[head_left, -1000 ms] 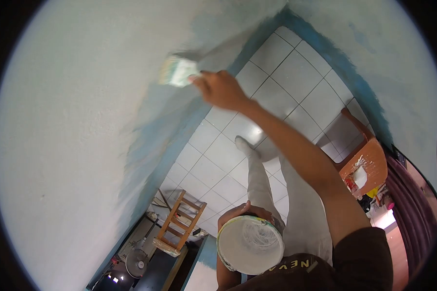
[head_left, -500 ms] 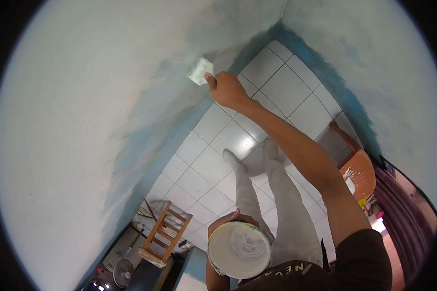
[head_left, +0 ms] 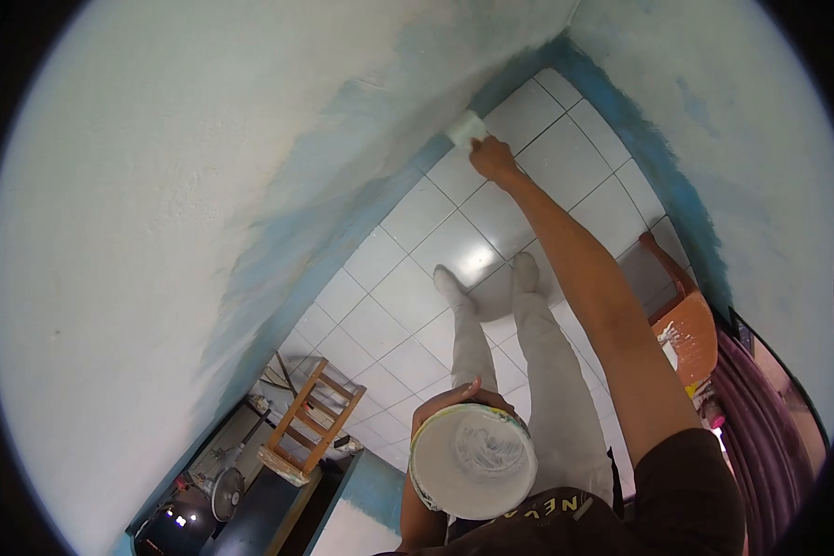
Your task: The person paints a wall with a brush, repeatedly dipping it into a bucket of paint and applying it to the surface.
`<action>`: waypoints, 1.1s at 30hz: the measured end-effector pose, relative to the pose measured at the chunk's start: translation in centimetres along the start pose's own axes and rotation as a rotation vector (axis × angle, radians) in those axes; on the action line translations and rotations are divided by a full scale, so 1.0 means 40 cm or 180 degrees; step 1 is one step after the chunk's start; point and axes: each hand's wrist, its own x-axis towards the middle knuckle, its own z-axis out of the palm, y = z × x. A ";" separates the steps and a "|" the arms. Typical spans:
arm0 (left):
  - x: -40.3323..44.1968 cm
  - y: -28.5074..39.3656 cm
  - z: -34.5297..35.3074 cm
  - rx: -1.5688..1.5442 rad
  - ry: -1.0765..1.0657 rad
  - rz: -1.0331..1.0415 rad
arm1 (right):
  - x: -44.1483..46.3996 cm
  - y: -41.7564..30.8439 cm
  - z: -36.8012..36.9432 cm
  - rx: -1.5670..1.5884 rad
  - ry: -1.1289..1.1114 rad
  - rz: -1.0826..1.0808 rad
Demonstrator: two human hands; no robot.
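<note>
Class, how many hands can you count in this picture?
2. The right hand holds the brush low by the wall; the left hand holds the bucket.

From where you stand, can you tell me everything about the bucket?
The bucket is round, open-topped and pale inside, with whitish streaks swirled in it. Yellow and green smears mark its rim. It looks like plastic. It is held close to the person's dark shirt, the left hand curled round its far side.
</note>
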 end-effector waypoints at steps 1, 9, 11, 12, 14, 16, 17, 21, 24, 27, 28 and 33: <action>-0.001 0.006 -0.002 0.0007 0.0048 -0.0093 | 0.013 0.003 0.004 0.0012 0.0021 -0.0003; -0.014 0.055 0.017 -0.0087 0.0054 -0.0523 | -0.122 -0.440 -0.278 0.0554 -0.0785 -0.0286; -0.007 0.050 0.029 -0.0067 -0.0199 -0.0121 | -0.174 -0.494 -0.349 0.0814 -0.0572 -0.0809; -0.013 0.049 0.029 -0.0027 -0.0424 0.0248 | -0.191 -0.504 -0.363 0.1097 -0.0359 -0.1291; -0.014 0.060 0.031 0.0020 -0.0423 0.0292 | -0.166 -0.503 -0.342 0.1362 -0.0133 -0.1539; -0.028 0.072 0.038 0.0068 -0.0401 0.0378 | -0.117 -0.462 -0.291 0.1630 0.0078 -0.1777; -0.032 0.080 0.043 0.0095 -0.0403 0.0429 | -0.069 -0.398 -0.237 0.1535 0.0090 -0.1757; -0.051 0.105 0.072 0.0166 -0.0404 0.0654 | 0.036 -0.103 -0.067 0.0409 -0.0228 -0.0770; -0.070 0.123 0.089 0.0232 -0.0438 0.0804 | 0.057 0.009 -0.045 -0.0266 -0.0308 0.0034; -0.067 0.136 0.092 0.0293 -0.0478 0.0945 | 0.050 -0.109 -0.097 -0.0121 -0.0448 0.0242; -0.067 0.127 0.091 0.0294 -0.0476 0.0936 | 0.034 -0.199 -0.138 0.0175 -0.0641 0.0048; -0.032 0.035 -0.028 0.0417 -0.0583 0.0444 | -0.179 -0.502 -0.352 0.0860 -0.0521 -0.0714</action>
